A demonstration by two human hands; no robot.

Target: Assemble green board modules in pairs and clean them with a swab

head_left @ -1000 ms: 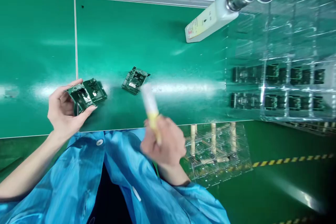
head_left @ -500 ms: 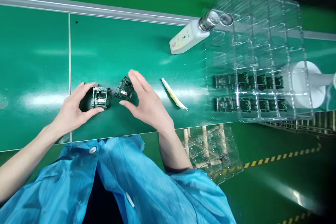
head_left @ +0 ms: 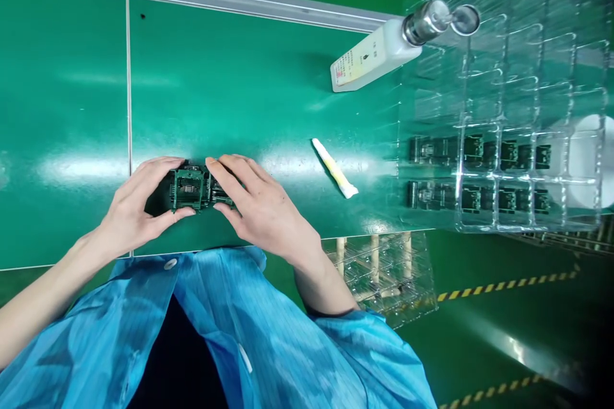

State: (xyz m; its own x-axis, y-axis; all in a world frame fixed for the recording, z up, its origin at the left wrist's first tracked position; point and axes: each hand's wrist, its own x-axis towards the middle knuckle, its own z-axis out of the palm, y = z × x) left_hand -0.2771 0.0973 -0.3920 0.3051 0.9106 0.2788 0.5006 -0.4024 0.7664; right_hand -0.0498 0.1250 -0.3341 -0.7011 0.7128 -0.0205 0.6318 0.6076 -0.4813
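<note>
My left hand (head_left: 132, 211) is curved around a dark green circuit-board assembly (head_left: 188, 190), a boxy frame of small boards, with thumb and fingers at its near and far sides. Against its right side sits a second circuit-board assembly (head_left: 221, 194), mostly covered by my right hand (head_left: 261, 208). The right fingers and thumb close over that second piece. The two assemblies appear to touch, though the join is partly hidden by the right fingers. Both pieces are at the green table (head_left: 230, 89), near its front edge.
A white and yellow rolled wipe (head_left: 334, 168) lies right of my right hand. Behind it stands a white bottle (head_left: 371, 57) with a metal pump top. At right, clear plastic trays (head_left: 520, 96) hold several similar assemblies. Another clear tray (head_left: 417, 275) lies below the table edge.
My right hand has brought the second assembly left and nearer, up against the first one. My left hand stays around its piece. The view has shifted slightly.
</note>
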